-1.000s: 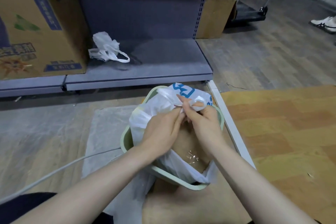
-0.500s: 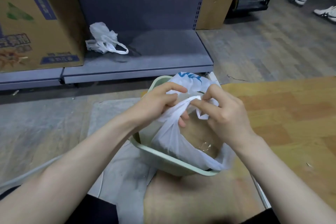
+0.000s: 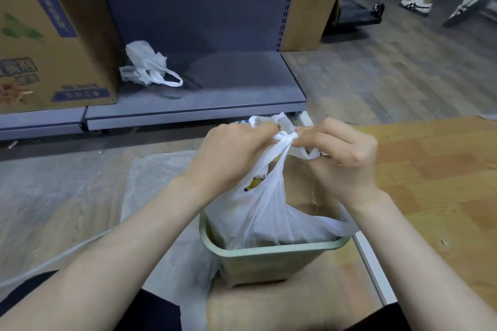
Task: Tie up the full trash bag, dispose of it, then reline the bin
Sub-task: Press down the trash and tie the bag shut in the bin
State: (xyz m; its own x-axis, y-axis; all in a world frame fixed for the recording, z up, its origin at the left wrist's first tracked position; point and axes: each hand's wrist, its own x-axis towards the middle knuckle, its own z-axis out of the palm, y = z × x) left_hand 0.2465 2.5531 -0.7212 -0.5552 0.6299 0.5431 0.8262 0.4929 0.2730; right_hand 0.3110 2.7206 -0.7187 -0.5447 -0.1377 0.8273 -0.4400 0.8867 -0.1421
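Since half a second ago both hands have risen, left hand (image 3: 236, 153) and right hand (image 3: 341, 153) each pinching a handle of the white trash bag (image 3: 269, 212), now knotted above the green bin (image 3: 271, 258) it sits in.

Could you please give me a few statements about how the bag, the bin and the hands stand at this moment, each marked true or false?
1. Both hands grip the handles of the white trash bag, the left hand on one side of the knot and the right hand on the other. True.
2. The trash bag has been lifted clear of the green bin. False: its lower part sits inside the bin.
3. A second, crumpled white bag lies on the grey shelf. True.
4. That spare bag already lines the bin. False: it lies on the shelf, apart from the bin.
5. A large cardboard box stands on the shelf to the left of the spare bag. True.
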